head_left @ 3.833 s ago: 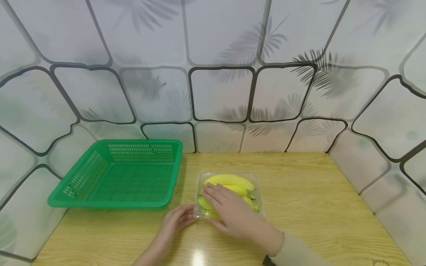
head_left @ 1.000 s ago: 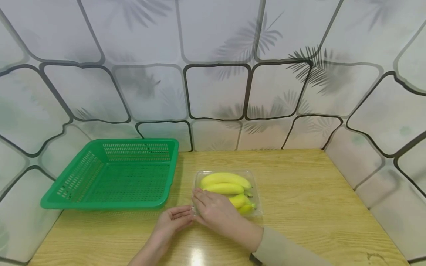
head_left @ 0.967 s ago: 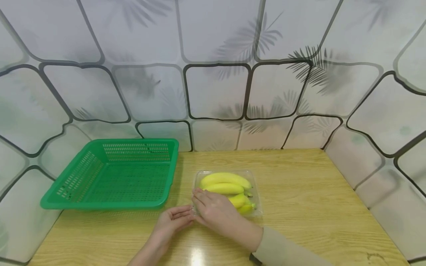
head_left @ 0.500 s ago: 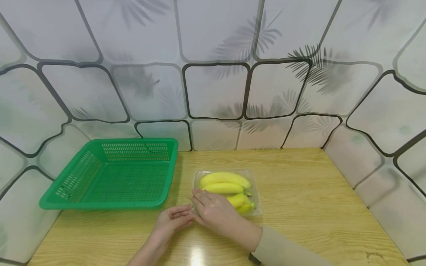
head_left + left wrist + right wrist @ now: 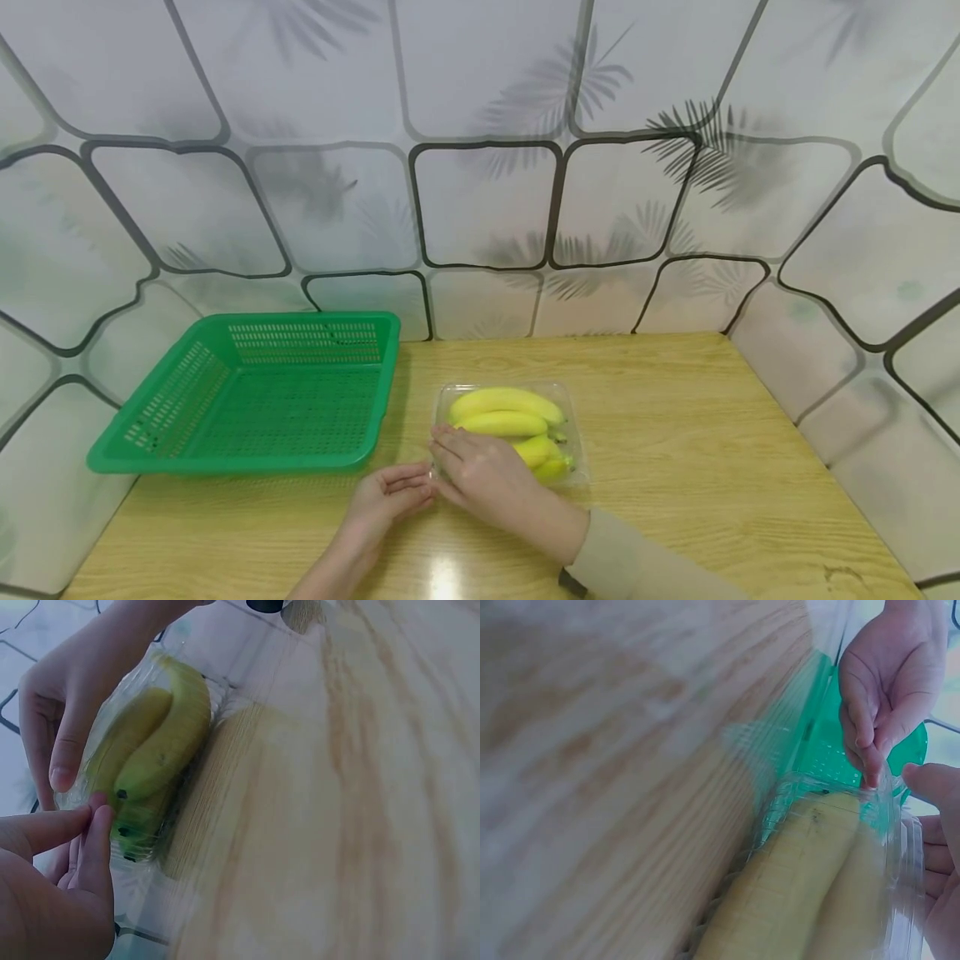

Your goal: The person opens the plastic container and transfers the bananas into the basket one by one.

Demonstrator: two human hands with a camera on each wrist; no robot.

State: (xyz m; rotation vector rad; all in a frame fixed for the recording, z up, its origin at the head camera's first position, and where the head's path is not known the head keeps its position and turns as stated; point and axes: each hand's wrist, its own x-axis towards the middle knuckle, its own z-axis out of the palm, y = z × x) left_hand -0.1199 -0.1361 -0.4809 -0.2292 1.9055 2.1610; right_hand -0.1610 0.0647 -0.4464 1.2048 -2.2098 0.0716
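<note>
A clear plastic clamshell box point(image 5: 573, 406) sits on the table, with several yellow bananas point(image 5: 501, 423) inside. My left hand point(image 5: 381, 502) is at its front left corner; in the left wrist view the left thumb and fingertips point(image 5: 100, 817) come together on the box's edge, pinching it. Across the lid, over the front left part, lies my right hand point(image 5: 491, 483). Its fingers are fairly straight and rest on the lid, and the right thumb point(image 5: 922, 780) is close to the same corner. The right hand covers part of the bananas.
A green plastic basket point(image 5: 243, 462) with slotted sides stands to the left on the wooden table point(image 5: 675, 433). Patterned wall covering point(image 5: 487, 208) closes in the back and both sides. A beige sleeve covers the right forearm.
Since the earliest frame, the right hand has slid left and toward me across the lid, uncovering more bananas. Over the last second both hands have stayed nearly still.
</note>
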